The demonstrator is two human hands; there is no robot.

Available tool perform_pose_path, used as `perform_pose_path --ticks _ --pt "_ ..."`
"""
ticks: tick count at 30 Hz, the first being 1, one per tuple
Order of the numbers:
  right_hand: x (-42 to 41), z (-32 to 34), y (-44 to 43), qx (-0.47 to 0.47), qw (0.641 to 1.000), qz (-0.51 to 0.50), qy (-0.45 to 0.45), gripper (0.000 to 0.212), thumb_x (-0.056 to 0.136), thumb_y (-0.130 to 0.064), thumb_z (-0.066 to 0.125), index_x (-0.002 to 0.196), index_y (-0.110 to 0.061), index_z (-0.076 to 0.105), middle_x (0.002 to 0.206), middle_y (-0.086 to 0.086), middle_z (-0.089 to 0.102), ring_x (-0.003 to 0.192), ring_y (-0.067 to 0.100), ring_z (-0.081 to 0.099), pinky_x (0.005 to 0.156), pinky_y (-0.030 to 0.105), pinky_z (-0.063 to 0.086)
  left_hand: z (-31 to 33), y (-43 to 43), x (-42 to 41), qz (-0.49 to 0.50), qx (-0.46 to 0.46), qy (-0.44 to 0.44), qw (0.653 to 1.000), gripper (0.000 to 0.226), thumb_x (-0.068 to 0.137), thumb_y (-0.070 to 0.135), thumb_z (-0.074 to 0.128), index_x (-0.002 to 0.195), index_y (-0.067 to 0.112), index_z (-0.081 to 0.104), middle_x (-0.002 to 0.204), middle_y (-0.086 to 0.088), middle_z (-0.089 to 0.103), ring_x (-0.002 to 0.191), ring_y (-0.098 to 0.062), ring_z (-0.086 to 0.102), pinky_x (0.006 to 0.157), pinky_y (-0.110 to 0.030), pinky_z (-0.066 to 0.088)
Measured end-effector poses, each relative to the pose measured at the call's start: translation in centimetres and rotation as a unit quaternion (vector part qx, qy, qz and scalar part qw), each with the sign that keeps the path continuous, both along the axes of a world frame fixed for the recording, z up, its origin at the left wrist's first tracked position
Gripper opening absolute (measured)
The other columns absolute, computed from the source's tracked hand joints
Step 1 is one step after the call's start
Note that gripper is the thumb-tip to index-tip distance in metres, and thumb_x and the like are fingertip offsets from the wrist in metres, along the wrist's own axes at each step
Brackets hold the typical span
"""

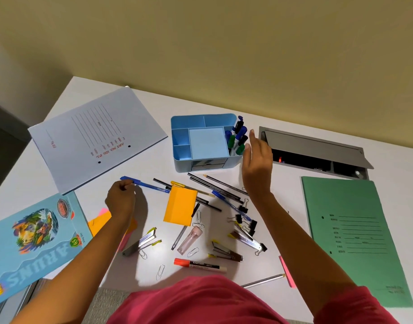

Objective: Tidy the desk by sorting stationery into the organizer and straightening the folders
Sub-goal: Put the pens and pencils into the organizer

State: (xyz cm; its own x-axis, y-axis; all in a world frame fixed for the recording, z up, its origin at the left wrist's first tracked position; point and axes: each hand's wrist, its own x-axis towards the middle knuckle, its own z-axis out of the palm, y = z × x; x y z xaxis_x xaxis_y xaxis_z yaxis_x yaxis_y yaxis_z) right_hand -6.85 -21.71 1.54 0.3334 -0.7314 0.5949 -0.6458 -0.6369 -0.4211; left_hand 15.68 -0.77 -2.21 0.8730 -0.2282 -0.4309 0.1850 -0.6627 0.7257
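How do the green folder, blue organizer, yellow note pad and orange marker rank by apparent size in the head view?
Largest to smallest:
1. green folder
2. blue organizer
3. yellow note pad
4. orange marker
The folder lies nearer the camera, but the gaps look clear.

Notebook (32, 244): ARUNS; marker (201, 265): camlin; grey folder (95, 136): ART NO

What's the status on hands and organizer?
Left hand pinches blue plastic pen. Right hand open beside light-blue plastic organizer, markers inside. Black pens, binder clips loose on white desk.
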Motion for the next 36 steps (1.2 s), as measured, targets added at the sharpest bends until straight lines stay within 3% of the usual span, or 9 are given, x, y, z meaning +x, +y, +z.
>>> perform_pose_path --ticks 3,7,11,15,21,26,30,33,36 --pt "-1.3 0.4 1.8 0.094 0.995 -0.018 -0.020 0.032 0.098 -0.010 0.045 0.126 0.002 0.054 0.113 0.020 0.066 0.103 0.031 0.063 0.089 0.048 0.054 0.2 0.4 -1.5 -0.036 -0.019 -0.025 0.999 0.025 0.095 0.015 0.048 0.113 0.008 0.065 0.107 -0.013 0.067 0.101 -0.031 0.060 0.089 -0.039 0.044" --pt "-5.0 -0.1 5.4 0.158 0.987 -0.037 -0.020 0.028 0.098 -0.012 0.046 0.124 -0.005 0.053 0.113 0.013 0.063 0.105 0.024 0.058 0.095 0.036 0.049 0.3 1.5 -3.7 -0.108 -0.038 -0.066 0.991 0.023 0.095 0.013 0.049 0.111 0.009 0.065 0.109 -0.009 0.067 0.099 -0.027 0.059 0.079 -0.030 0.041" --pt "-8.9 -1.8 9.5 0.191 0.980 -0.057 0.013 0.024 0.096 -0.009 0.049 0.120 -0.008 0.055 0.110 0.006 0.060 0.102 0.021 0.056 0.089 0.024 0.043 0.4 2.9 -6.0 -0.166 -0.058 -0.069 0.982 0.024 0.093 0.006 0.048 0.107 0.012 0.067 0.113 -0.006 0.067 0.106 -0.024 0.059 0.089 -0.036 0.046" --pt "-11.8 -3.3 12.3 0.232 0.968 -0.091 0.039 0.023 0.092 -0.001 0.053 0.114 -0.006 0.059 0.108 0.009 0.063 0.102 0.027 0.058 0.086 0.031 0.045 0.5 4.3 -8.0 -0.185 -0.047 -0.077 0.979 0.026 0.092 0.004 0.047 0.107 0.010 0.068 0.113 -0.008 0.068 0.105 -0.027 0.061 0.090 -0.042 0.048" --pt "-14.5 -4.5 15.0 0.296 0.949 -0.066 0.087 0.025 0.089 -0.003 0.059 0.114 -0.007 0.062 0.112 0.010 0.062 0.106 0.030 0.055 0.087 0.025 0.039 0.0 6.5 -10.5 -0.234 -0.034 -0.123 0.964 0.026 0.088 0.001 0.049 0.103 0.010 0.068 0.103 -0.009 0.068 0.067 -0.010 0.057 0.059 -0.021 0.041" --pt "-14.1 -5.1 17.4 0.265 0.944 0.095 0.170 0.052 0.085 -0.031 0.069 0.133 -0.018 0.053 0.142 0.007 0.047 0.135 0.026 0.039 0.110 0.040 0.034 -1.4 8.3 -11.1 -0.337 -0.010 -0.177 0.925 0.026 0.093 0.012 0.052 0.115 0.014 0.066 0.116 -0.006 0.067 0.097 -0.030 0.060 0.088 -0.045 0.048" --pt "-13.2 -6.0 19.1 0.215 0.908 0.172 0.317 0.065 0.088 -0.069 0.035 0.146 -0.044 0.021 0.160 0.004 0.007 0.147 0.028 0.000 0.116 0.048 0.006 -1.3 8.7 -12.6 -0.379 0.010 -0.202 0.903 0.034 0.093 0.022 0.050 0.124 0.016 0.060 0.129 -0.005 0.060 0.120 -0.027 0.052 0.100 -0.036 0.039" --pt "-12.9 -6.9 19.7 0.175 0.885 0.194 0.385 0.063 0.089 -0.072 0.026 0.145 -0.051 0.009 0.161 0.002 0.001 0.147 0.035 -0.005 0.114 0.062 0.000 -1.6 9.3 -13.7 -0.446 0.034 -0.258 0.856 0.049 0.087 0.028 0.047 0.131 0.009 0.055 0.136 -0.015 0.055 0.126 -0.034 0.050 0.105 -0.045 0.037" --pt "-13.1 -7.4 19.5 0.153 0.884 0.188 0.401 0.056 0.093 -0.065 0.026 0.146 -0.050 0.011 0.160 0.004 0.011 0.146 0.038 0.005 0.111 0.069 0.007 -1.8 9.7 -14.9 -0.483 0.085 -0.262 0.831 0.057 0.087 0.034 0.044 0.140 0.013 0.046 0.147 -0.012 0.043 0.138 -0.033 0.036 0.112 -0.050 0.027"
